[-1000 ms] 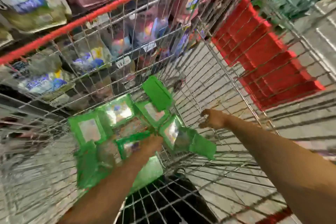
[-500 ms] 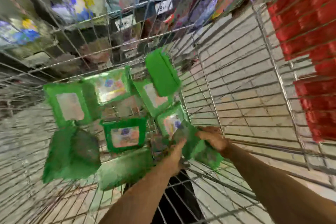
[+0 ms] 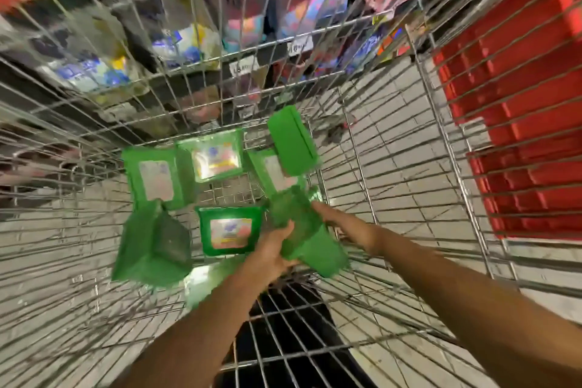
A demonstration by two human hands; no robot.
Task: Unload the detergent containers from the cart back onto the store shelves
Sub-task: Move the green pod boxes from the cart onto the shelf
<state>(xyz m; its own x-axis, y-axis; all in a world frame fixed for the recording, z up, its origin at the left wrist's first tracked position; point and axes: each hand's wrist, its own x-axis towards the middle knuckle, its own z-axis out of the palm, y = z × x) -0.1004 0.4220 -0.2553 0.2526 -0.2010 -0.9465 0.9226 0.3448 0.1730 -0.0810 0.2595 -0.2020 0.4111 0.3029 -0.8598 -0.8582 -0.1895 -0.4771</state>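
Head view: both hands reach down into the wire cart [image 3: 378,167], and their fingers are closed on one green detergent container [image 3: 318,250]. The left hand [image 3: 272,250] wraps its near side and the right hand [image 3: 335,220] grips its far edge, though blur hides the exact finger lay. The other green containers [image 3: 231,230] lie left of the fingers. The shelves [image 3: 189,41] stand beyond them, past the cart's far wall. To lift well, I judge: keep both grips firm, raise it straight up, and clear the wire rim before swinging toward the shelves.

Head view, steeply down, into cart [image 3: 362,142]
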